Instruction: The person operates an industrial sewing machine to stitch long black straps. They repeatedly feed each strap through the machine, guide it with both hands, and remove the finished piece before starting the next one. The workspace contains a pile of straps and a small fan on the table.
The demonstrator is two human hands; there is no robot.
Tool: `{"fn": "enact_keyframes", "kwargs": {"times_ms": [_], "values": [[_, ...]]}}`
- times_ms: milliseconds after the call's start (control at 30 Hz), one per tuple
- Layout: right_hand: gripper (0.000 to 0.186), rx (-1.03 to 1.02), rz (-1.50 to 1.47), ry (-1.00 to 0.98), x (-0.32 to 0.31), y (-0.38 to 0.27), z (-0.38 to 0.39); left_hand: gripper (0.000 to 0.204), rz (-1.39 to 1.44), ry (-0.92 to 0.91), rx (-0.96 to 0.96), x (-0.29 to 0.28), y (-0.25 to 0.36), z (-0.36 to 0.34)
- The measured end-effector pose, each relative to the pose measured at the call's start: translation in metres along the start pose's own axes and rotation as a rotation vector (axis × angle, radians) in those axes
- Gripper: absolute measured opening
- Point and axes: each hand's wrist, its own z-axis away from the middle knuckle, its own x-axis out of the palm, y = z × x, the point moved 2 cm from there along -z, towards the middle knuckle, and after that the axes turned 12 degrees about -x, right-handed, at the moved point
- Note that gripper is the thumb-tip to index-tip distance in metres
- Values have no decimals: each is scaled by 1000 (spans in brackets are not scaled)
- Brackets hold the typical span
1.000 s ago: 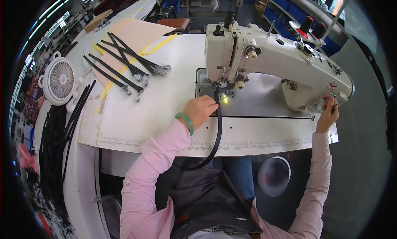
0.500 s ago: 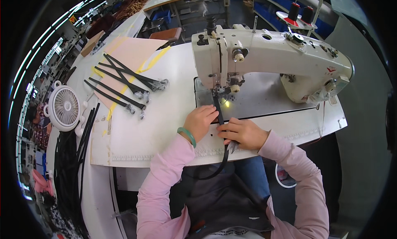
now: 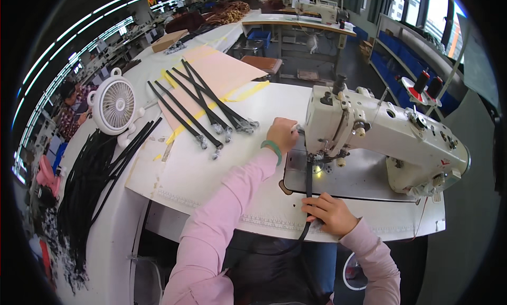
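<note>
A black strap point(image 3: 309, 181) runs under the needle area of a white sewing machine point(image 3: 369, 123) and hangs over the table's front edge. My right hand point(image 3: 331, 214) grips the strap between thumb and fingers, in front of the machine's metal plate. My left hand point(image 3: 282, 134), with a green bangle at its wrist, is closed just left of the machine's head. A small greyish, clear-looking bit point(image 3: 300, 130) shows at its fingertips; what the fingers hold is mostly hidden. A small light glows beside the needle.
Several black straps point(image 3: 198, 101) with plastic-wrapped ends lie on the left of the white table point(image 3: 211, 170), partly over pinkish sheet material point(image 3: 232, 67). A white fan point(image 3: 114, 105) stands farther left, above a hanging bundle of black strips point(image 3: 87, 186). Thread spools point(image 3: 421, 82) stand back right.
My left hand has left the strap in front of the needle and moved forward beside the machine's head. My right hand remains on the strap. The view has shifted, showing more of the room.
</note>
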Motion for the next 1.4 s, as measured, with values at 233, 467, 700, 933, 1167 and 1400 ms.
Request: {"fn": "enact_keyframes", "kwargs": {"times_ms": [233, 467, 700, 933, 1167, 1400], "values": [[48, 166, -109, -13, -6, -4, -1, 56, -296, -134, -179, 63, 17, -68], [43, 171, -110, 169, -2, 10, 19, 45, 1221, -219, -102, 30, 16, -55], [28, 649, 155, 196, -9, 9, 9, 41, 1353, -379, -351, -37, -11, 69], [27, 427, 552, 63, 2, 38, -36, 47, 1348, -513, -302, -36, -7, 114], [20, 372, 570, 129, 20, 44, -48, 48, 1301, -494, -335, -38, -8, 117], [40, 177, -32, -36, 0, 12, -11, 50, 1287, -425, -270, -39, -9, 116]]}}
